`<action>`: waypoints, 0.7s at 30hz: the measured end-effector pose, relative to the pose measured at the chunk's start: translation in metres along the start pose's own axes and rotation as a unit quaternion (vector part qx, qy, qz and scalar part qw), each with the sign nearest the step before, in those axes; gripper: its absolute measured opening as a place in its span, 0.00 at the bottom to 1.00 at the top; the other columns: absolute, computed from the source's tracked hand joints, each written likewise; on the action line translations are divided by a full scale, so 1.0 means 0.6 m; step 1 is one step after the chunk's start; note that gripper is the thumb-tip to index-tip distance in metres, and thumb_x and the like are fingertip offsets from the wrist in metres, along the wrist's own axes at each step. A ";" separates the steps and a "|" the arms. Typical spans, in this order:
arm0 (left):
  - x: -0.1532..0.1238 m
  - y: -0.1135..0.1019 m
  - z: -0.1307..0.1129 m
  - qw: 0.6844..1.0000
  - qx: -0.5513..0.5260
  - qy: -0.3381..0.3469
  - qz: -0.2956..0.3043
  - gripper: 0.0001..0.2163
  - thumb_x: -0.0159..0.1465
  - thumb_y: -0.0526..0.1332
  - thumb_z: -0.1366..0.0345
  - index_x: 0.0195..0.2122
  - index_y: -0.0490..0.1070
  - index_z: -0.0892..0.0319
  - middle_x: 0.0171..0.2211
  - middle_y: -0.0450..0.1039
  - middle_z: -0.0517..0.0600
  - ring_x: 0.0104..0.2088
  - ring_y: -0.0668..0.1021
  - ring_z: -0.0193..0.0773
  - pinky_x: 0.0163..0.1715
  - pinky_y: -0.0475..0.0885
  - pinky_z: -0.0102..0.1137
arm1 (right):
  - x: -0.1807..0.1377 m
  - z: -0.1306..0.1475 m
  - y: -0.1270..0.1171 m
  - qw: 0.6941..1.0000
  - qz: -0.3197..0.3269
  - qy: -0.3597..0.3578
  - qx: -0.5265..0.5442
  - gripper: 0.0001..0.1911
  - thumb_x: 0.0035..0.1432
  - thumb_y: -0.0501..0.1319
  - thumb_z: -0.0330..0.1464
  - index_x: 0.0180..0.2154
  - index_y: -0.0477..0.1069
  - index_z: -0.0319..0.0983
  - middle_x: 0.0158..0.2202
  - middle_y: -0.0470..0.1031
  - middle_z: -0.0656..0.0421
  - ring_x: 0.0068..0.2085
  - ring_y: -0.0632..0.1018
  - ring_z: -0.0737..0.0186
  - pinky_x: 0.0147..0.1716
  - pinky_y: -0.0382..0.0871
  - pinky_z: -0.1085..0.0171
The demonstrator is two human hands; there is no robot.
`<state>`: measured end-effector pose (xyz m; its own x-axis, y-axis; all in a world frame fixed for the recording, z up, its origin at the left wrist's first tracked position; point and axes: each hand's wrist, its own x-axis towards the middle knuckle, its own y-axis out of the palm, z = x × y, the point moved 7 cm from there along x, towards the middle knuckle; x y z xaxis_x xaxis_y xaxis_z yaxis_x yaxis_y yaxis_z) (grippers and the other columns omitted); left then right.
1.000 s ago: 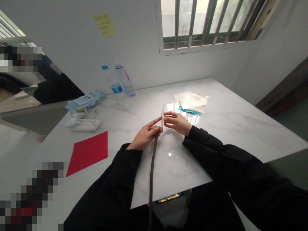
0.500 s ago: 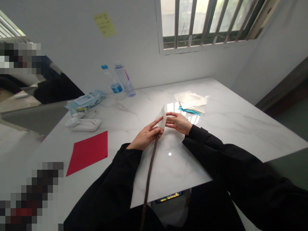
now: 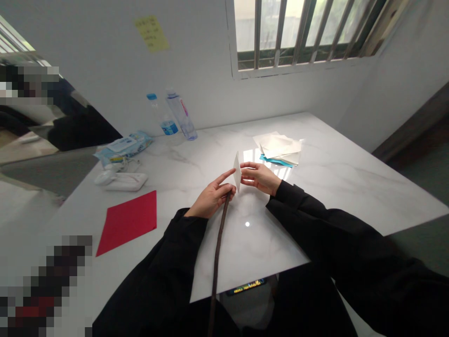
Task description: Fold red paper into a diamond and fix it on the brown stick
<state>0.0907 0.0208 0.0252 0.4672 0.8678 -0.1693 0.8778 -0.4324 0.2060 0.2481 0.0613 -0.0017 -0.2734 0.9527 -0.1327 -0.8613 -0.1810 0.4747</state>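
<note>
A small folded white paper (image 3: 237, 171) stands nearly on edge above the white marble table (image 3: 326, 187). My left hand (image 3: 212, 198) pinches its left side, index finger stretched along the fold. My right hand (image 3: 259, 178) pinches the paper's right side with fingertips. Both hands are closed on the paper, a little above the tabletop. A thin dark cord (image 3: 218, 252) hangs in front of the left hand and runs down toward me.
A red paper sheet (image 3: 129, 221) lies left of my arms. A stack of white and blue papers (image 3: 279, 150) sits behind my right hand. Two water bottles (image 3: 175, 117), a wipes pack (image 3: 124, 146) and a white case (image 3: 122, 180) are at the far left. Another person's dark sleeve (image 3: 80, 126) shows beyond.
The folded paper turned from edge-on to showing its face, then back closer to edge-on. Both hands stayed in place.
</note>
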 end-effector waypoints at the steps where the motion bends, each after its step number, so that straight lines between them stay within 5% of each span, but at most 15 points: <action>1: 0.000 -0.003 0.000 1.000 -0.012 -0.006 -0.012 0.30 0.61 0.68 0.65 0.66 0.68 0.56 0.31 0.73 0.46 0.31 0.73 0.33 0.34 0.68 0.29 | 0.000 0.004 -0.001 1.000 -0.008 -0.014 -0.019 0.20 0.45 0.79 0.35 0.40 0.78 0.40 0.35 0.80 0.60 0.37 0.80 0.66 0.45 0.79 0.61; 5: 0.003 -0.017 0.005 0.995 -0.076 -0.030 -0.060 0.17 0.58 0.66 0.69 0.49 0.73 0.60 0.26 0.66 0.43 0.24 0.70 0.30 0.26 0.65 0.26 | 0.000 0.022 0.000 0.988 -0.032 -0.085 -0.127 0.17 0.47 0.76 0.36 0.39 0.78 0.39 0.34 0.79 0.60 0.35 0.80 0.65 0.41 0.79 0.60; 8: 0.006 -0.019 0.011 0.991 -0.104 -0.044 -0.071 0.11 0.60 0.67 0.63 0.40 0.70 0.59 0.23 0.59 0.41 0.18 0.63 0.27 0.19 0.58 0.24 | -0.005 0.034 0.011 0.952 -0.037 -0.149 -0.266 0.13 0.50 0.73 0.34 0.38 0.78 0.39 0.33 0.80 0.59 0.32 0.80 0.64 0.36 0.78 0.61; 11: 0.008 -0.013 0.014 0.994 -0.081 -0.034 -0.062 0.20 0.61 0.70 0.49 0.32 0.65 0.58 0.22 0.55 0.39 0.16 0.57 0.24 0.17 0.52 0.23 | -0.014 0.037 0.027 0.909 -0.027 -0.202 -0.364 0.10 0.52 0.71 0.33 0.39 0.79 0.39 0.34 0.82 0.59 0.34 0.81 0.63 0.37 0.78 0.62; 17: 0.012 -0.021 0.019 0.995 0.026 -0.012 -0.097 0.19 0.54 0.77 0.55 0.35 0.71 0.61 0.21 0.61 0.41 0.16 0.59 0.25 0.16 0.49 0.24 | -0.030 0.037 0.046 0.882 -0.007 -0.246 -0.401 0.07 0.55 0.68 0.33 0.38 0.79 0.40 0.31 0.81 0.60 0.32 0.81 0.64 0.37 0.79 0.62; 21: 0.013 -0.041 0.022 0.989 0.026 -0.023 -0.146 0.13 0.56 0.74 0.61 0.34 0.72 0.61 0.18 0.61 0.41 0.15 0.59 0.25 0.15 0.49 0.24 | -0.034 0.047 0.045 0.891 -0.008 -0.250 -0.379 0.07 0.57 0.68 0.35 0.38 0.79 0.41 0.33 0.80 0.59 0.34 0.80 0.63 0.39 0.79 0.61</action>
<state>0.0738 0.0349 0.0061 0.1958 0.9458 -0.2591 0.9798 -0.1779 0.0914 0.2422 0.0436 0.0383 -0.1969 0.9119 0.3600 -0.9570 -0.0991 -0.2725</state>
